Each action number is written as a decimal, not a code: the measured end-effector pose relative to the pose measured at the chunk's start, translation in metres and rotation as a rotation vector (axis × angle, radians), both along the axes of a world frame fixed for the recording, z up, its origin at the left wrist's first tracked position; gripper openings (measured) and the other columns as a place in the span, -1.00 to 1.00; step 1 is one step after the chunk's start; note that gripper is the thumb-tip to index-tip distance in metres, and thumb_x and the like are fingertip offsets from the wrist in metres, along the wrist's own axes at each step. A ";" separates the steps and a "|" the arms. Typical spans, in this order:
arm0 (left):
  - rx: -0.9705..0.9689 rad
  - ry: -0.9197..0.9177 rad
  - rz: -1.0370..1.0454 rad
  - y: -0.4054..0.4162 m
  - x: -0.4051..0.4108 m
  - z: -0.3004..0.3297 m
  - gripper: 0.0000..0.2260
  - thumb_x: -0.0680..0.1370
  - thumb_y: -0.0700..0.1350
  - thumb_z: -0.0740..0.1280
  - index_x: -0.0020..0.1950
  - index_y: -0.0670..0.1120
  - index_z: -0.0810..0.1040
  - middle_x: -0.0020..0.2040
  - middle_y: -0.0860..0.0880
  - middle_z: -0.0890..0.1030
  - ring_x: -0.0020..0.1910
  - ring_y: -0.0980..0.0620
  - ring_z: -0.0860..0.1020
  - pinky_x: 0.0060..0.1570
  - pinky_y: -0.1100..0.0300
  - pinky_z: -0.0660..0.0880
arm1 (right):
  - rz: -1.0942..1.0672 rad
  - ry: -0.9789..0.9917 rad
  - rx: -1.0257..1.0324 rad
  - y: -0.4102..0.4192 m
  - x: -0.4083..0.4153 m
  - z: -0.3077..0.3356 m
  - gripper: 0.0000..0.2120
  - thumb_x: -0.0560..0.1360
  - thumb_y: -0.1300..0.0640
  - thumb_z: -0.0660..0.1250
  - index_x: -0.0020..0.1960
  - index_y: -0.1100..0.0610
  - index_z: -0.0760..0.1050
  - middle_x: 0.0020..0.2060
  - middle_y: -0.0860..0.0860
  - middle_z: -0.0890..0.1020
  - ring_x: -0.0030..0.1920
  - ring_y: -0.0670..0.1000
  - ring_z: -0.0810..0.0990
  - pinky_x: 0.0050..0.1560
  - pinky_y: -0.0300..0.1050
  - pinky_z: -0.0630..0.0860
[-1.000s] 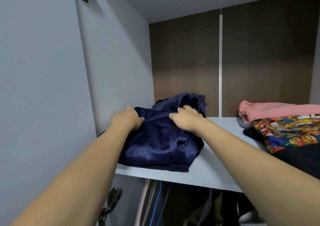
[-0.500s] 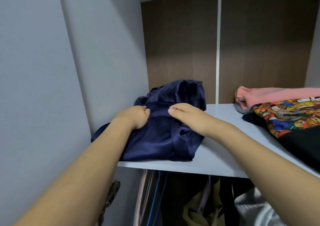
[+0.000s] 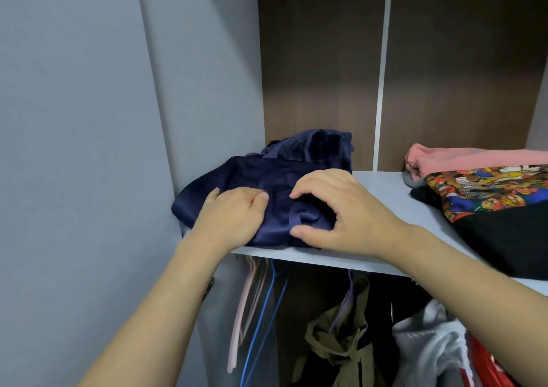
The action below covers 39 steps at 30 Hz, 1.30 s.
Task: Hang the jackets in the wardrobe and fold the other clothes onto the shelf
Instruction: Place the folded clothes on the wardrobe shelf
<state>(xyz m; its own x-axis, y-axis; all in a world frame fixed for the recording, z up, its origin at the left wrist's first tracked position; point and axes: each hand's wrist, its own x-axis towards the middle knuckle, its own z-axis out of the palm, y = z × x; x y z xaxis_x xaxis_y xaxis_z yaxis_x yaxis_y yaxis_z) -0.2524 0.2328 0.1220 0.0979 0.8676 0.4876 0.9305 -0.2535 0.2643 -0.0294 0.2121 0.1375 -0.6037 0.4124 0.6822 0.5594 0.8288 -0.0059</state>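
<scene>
Dark navy velvety garment (image 3: 267,185) lying bunched at left end of pale grey wardrobe shelf (image 3: 382,188). Left hand (image 3: 231,220) pressing flat, fingers straight. Right hand (image 3: 335,217) clawing front fold, fingers curled w/ thumb. Prob. soft, light, slippy; best gripping folded edges.

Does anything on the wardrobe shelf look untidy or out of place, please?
Yes: the navy velvet garment under both hands is bunched, not flatly folded, and its left corner overhangs the shelf edge beside the wardrobe wall. Nothing looks damaged.
</scene>
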 end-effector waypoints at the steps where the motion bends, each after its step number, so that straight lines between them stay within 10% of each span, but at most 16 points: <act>1: 0.024 0.033 0.008 0.003 0.001 -0.004 -0.65 0.67 0.02 -0.02 -0.01 0.07 0.57 0.12 0.08 0.61 0.21 0.02 0.49 0.44 -0.06 0.15 | -0.009 -0.069 0.031 -0.002 -0.001 -0.001 -0.57 0.40 -0.24 0.37 0.15 0.00 0.52 0.06 -0.15 0.56 0.11 -0.09 0.49 0.23 -0.10 0.36; 8: 0.013 0.176 0.104 0.033 0.005 -0.015 -0.56 0.68 -0.01 -0.10 0.29 -0.04 0.52 0.27 -0.01 0.58 0.36 -0.01 0.41 0.47 -0.03 0.06 | -0.180 -0.252 0.137 -0.003 0.016 -0.005 -0.94 0.34 0.15 0.23 -0.18 0.09 0.42 -0.26 -0.03 0.47 -0.28 0.05 0.40 -0.27 -0.03 0.40; 11: -0.086 0.190 0.119 0.035 0.007 -0.014 -0.51 0.67 0.05 -0.15 0.47 0.03 0.39 0.47 0.06 0.41 0.50 0.05 0.25 0.51 -0.01 -0.06 | -0.294 -0.282 0.100 -0.001 0.039 -0.017 -0.81 0.35 0.16 0.29 -0.25 0.06 0.24 -0.32 -0.03 0.41 -0.31 0.08 0.40 -0.35 -0.08 0.29; 16: -0.258 0.265 0.137 0.027 0.013 -0.001 -0.52 0.68 0.05 -0.16 0.58 0.04 0.19 0.59 0.06 0.18 0.57 0.02 0.09 0.53 -0.11 -0.16 | -0.457 -0.203 -0.060 -0.015 0.075 -0.022 -0.92 0.45 0.10 0.27 -0.08 0.09 0.46 -0.13 0.00 0.54 -0.02 0.13 0.51 -0.06 -0.01 0.42; 22: -0.229 0.207 0.105 -0.005 0.038 0.036 -0.56 0.67 0.08 -0.04 0.41 -0.05 0.43 0.44 -0.11 0.44 0.40 -0.16 0.37 0.48 -0.17 0.04 | -0.533 -0.096 -0.259 -0.060 0.077 -0.001 -0.49 0.52 0.04 0.29 0.45 0.02 0.31 0.44 -0.01 0.37 0.41 0.05 0.35 0.36 -0.05 0.33; 33: 0.197 0.184 -0.361 -0.087 0.118 0.046 -0.75 0.62 -0.01 0.16 0.13 -0.15 0.48 0.17 -0.15 0.57 0.05 -0.17 0.51 0.10 0.00 0.38 | -0.929 0.076 -0.296 -0.182 0.091 0.017 -0.46 0.47 0.05 0.32 0.42 0.11 0.34 0.37 0.06 0.44 0.35 0.09 0.42 0.30 -0.06 0.38; 39: 0.250 0.202 -0.580 -0.154 0.181 0.046 -0.66 0.61 0.01 0.18 0.30 -0.15 0.45 0.21 -0.19 0.54 0.13 -0.23 0.50 0.12 -0.01 0.41 | -1.165 0.181 -0.318 -0.289 0.124 0.019 -0.42 0.50 0.07 0.29 0.49 0.11 0.27 0.45 0.04 0.36 0.42 0.05 0.33 0.34 -0.09 0.31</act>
<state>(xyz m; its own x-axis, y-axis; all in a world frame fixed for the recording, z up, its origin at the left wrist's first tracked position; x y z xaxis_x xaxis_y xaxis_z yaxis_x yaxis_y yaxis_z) -0.0710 0.0783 0.1680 0.6255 0.5095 0.5908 0.6497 -0.7595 -0.0329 0.0945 -0.0769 0.1563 0.3317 0.8072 0.4883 0.9367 -0.2203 -0.2721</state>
